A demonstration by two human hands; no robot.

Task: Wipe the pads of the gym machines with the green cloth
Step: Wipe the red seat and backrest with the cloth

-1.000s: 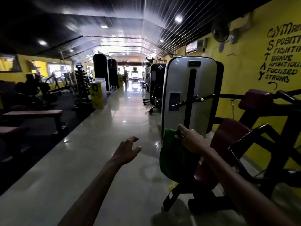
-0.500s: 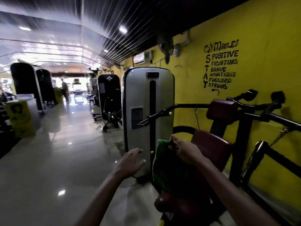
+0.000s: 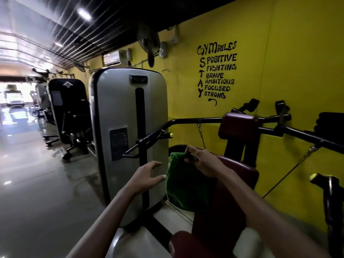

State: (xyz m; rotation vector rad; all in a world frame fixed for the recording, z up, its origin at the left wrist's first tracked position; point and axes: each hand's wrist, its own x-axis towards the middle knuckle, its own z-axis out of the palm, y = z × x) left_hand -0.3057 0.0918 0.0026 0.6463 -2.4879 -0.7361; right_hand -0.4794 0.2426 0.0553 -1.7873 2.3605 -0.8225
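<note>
My right hand (image 3: 202,161) grips the top edge of the green cloth (image 3: 186,187), which hangs down in front of the dark red back pad (image 3: 240,175) of the gym machine. My left hand (image 3: 147,174) hovers just left of the cloth with fingers spread and loosely bent, holding nothing, its fingertips close to the cloth's edge. A smaller dark red upper pad (image 3: 240,125) sits on the machine's black bar. The dark red seat pad (image 3: 188,244) shows at the bottom, partly hidden by my right forearm.
A grey weight-stack housing (image 3: 128,138) stands right behind my hands. Black machine arms with a yellow-tipped handle (image 3: 171,135) reach across. The yellow wall (image 3: 279,71) with painted gym rules is on the right. More machines (image 3: 68,108) line the glossy floor aisle (image 3: 28,183) to the left.
The view has swung right and closer to the machine. My left hand has come nearer to the cloth's left edge. My right hand keeps hold of the cloth's top.
</note>
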